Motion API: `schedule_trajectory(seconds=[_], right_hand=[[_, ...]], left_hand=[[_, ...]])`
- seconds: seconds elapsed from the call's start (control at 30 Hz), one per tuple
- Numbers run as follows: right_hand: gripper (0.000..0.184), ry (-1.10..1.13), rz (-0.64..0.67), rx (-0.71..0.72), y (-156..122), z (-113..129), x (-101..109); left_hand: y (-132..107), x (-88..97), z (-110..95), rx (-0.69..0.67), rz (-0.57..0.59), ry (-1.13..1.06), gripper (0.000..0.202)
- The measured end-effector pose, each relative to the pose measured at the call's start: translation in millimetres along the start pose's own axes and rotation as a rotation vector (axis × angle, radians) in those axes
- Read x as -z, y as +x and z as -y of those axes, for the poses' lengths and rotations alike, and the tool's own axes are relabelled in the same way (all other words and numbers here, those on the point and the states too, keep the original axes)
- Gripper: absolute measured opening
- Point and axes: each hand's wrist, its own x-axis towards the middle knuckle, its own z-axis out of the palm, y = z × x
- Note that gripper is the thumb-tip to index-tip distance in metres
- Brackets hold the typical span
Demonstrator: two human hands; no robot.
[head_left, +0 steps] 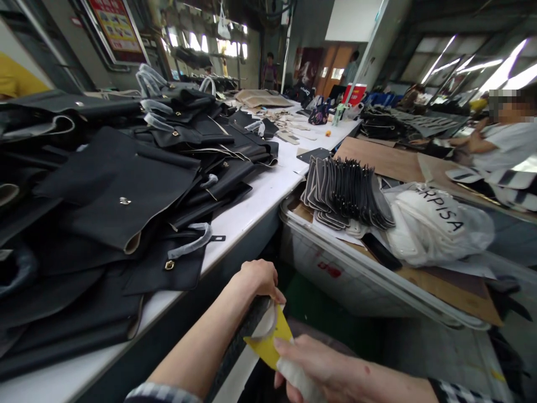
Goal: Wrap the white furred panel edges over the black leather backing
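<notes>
My right hand grips a thin yellow flat piece, with the thumb pressed on its face. Something pale and whitish lies along the fingers of that hand; I cannot tell its kind. My left hand is curled downward just above, its fingertips at the top of the yellow piece and of a white curved piece beside it. What those fingers hold is mostly hidden. Below the left wrist runs a dark edge, with a white strip under it.
Black bag pieces with wrapped handles and metal clasps are heaped on the white table at left. At right, a clear plastic bin bears a row of black flaps, a white plastic bag and cardboard. Another person works farther right.
</notes>
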Motion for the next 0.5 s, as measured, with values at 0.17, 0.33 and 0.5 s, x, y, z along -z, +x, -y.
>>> schedule_trajectory(seconds=[0.17,0.33,0.5], right_hand=[[0.048,-0.02,0.107,0.213,-24.5,-28.3,30.4],[0.054,0.157,-0.314,0.386,-6.9,-5.8,36.8],[0.044,0.309,-0.311,0.434,32.6,13.6,14.3]], left_hand=[[1.5,-4.4,10.4,0.0,0.008,-0.016,0.049],[0.0,-2.5,4.3,0.029,0.038,-0.008,0.048],[-4.5,-5.3,1.8,0.04,0.028,0.005,0.048]])
